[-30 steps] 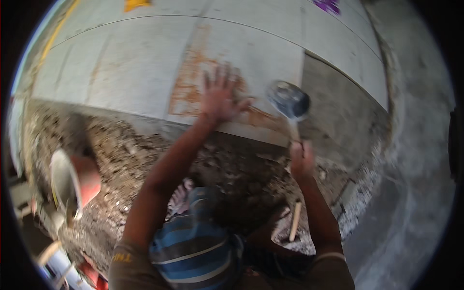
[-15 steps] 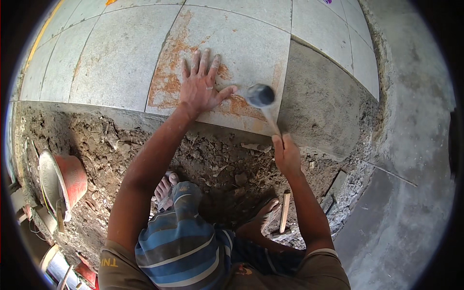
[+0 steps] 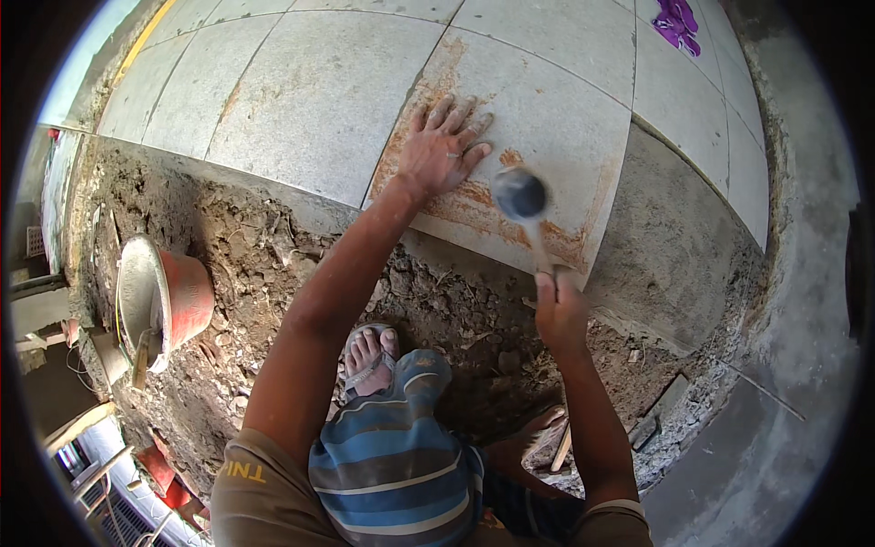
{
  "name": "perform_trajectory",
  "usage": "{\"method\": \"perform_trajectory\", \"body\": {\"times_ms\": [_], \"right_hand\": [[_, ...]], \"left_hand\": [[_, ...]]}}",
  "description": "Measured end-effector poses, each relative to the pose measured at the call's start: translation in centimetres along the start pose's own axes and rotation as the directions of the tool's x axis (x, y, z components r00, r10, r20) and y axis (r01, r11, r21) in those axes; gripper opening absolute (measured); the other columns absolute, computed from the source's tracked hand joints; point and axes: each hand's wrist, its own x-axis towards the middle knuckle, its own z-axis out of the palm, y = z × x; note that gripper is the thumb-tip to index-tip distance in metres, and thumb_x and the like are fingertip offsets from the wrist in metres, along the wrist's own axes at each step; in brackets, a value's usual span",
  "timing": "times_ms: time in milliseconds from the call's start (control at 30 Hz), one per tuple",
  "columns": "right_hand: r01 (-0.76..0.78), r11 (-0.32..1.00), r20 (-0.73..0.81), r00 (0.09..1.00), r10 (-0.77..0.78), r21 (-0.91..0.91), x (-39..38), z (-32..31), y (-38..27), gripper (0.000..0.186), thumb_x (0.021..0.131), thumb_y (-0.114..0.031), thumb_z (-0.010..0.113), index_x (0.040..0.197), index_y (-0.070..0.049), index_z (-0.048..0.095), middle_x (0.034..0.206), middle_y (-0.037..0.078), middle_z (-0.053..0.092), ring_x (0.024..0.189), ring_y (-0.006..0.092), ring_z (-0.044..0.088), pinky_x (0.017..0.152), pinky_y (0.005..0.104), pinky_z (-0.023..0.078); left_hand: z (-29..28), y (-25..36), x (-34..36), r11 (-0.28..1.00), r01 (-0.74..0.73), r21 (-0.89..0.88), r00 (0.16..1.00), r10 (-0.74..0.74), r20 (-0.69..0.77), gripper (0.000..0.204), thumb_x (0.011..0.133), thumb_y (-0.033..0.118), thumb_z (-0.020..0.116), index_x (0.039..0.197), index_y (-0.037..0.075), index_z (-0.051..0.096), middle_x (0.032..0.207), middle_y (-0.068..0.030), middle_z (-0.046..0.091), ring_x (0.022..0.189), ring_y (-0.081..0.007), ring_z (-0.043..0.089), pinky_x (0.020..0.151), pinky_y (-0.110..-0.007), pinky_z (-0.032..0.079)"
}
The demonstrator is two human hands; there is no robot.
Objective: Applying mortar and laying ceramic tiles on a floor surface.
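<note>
My left hand [image 3: 439, 155] lies flat with spread fingers on a light grey floor tile [image 3: 556, 118] smeared with orange-brown dirt. A ring shows on one finger. My right hand [image 3: 561, 314] is wrapped round the pale handle of a rubber mallet [image 3: 519, 194]. Its dark round head, slightly blurred, is over the near part of the same tile, to the right of my left hand; whether it touches the surface I cannot tell. Bare grey mortar [image 3: 670, 237] borders the tile on the right.
A red bucket [image 3: 189, 296] crusted with cement lies tilted on rubbly soil [image 3: 246, 228] at the left. Laid tiles [image 3: 301, 91] stretch beyond. A purple item [image 3: 676, 25] lies far right. A concrete strip [image 3: 811, 273] runs along the right, and a wooden stick [image 3: 561, 448] is near my foot.
The whole view has swung, so the scene sits further right and is turned somewhat. The mallet head is at a different spot over the tile, nearer its front edge. My left hand stays flat on the tile.
</note>
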Motion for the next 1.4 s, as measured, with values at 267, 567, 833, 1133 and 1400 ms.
{"method": "perform_trajectory", "body": {"times_ms": [267, 567, 833, 1133, 1400], "right_hand": [[0.003, 0.973, 0.096, 0.995, 0.020, -0.230, 2.1, 2.1, -1.1, 0.033, 0.103, -0.031, 0.058, 0.086, -0.003, 0.057, 0.070, 0.023, 0.061, 0.065, 0.0464, 0.061, 0.057, 0.0509, 0.047], [-0.010, 1.000, -0.017, 1.000, 0.010, 0.015, 3.8, -1.1, -2.6, 0.030, 0.105, -0.029, 0.057, 0.091, -0.003, 0.059, 0.067, 0.014, 0.055, 0.058, 0.0270, 0.054, 0.056, 0.0402, 0.044], [-0.169, 0.977, -0.070, 0.981, 0.179, 0.127, 6.5, -1.2, -1.8, 0.036, 0.106, -0.032, 0.055, 0.098, 0.002, 0.061, 0.073, 0.007, 0.055, 0.067, 0.0170, 0.050, 0.063, 0.0349, 0.044], [-0.135, 0.970, -0.132, 0.985, 0.110, -0.200, 12.2, 0.5, 1.5, 0.043, 0.107, -0.042, 0.046, 0.100, -0.002, 0.062, 0.087, 0.032, 0.064, 0.082, 0.0539, 0.062, 0.068, 0.0580, 0.047], [-0.138, 0.990, -0.272, 0.952, 0.141, 0.027, 12.9, 1.8, 0.0, 0.042, 0.106, -0.042, 0.049, 0.102, -0.002, 0.060, 0.078, 0.025, 0.062, 0.071, 0.0472, 0.062, 0.065, 0.0523, 0.048]], "left_hand": [[0.2, 0.1, 0.0, 0.999, 0.031, -0.023, 0.999, -0.031, 0.011, 0.053, 0.101, 0.052, 0.050, 0.148, 0.028, 0.053, 0.159, -0.0061, 0.042, 0.147, -0.0343, 0.035, 0.119, -0.057, 0.023], [0.2, 0.7, 0.3, 0.993, 0.117, -0.025, 0.982, -0.111, 0.156, 0.070, 0.101, 0.064, 0.030, 0.158, 0.023, 0.039, 0.168, -0.0085, 0.026, 0.156, -0.0341, 0.018, 0.124, -0.058, 0.010], [0.7, 6.0, 0.2, 0.962, 0.266, -0.058, 0.962, -0.261, 0.076, 0.092, 0.093, 0.076, 0.037, 0.157, 0.010, 0.037, 0.166, -0.0220, 0.024, 0.155, -0.0417, 0.016, 0.121, -0.066, 0.003], [0.0, 5.9, 0.8, 0.967, 0.254, -0.018, 0.958, -0.249, 0.145, 0.097, 0.090, 0.078, 0.041, 0.159, 0.010, 0.033, 0.167, -0.0205, 0.020, 0.155, -0.0417, 0.011, 0.120, -0.068, 0.000], [0.2, 6.2, 0.6, 0.972, 0.235, -0.022, 0.966, -0.231, 0.111, 0.096, 0.091, 0.078, 0.039, 0.159, 0.010, 0.033, 0.167, -0.0214, 0.021, 0.155, -0.0428, 0.014, 0.120, -0.068, 0.001]]}}
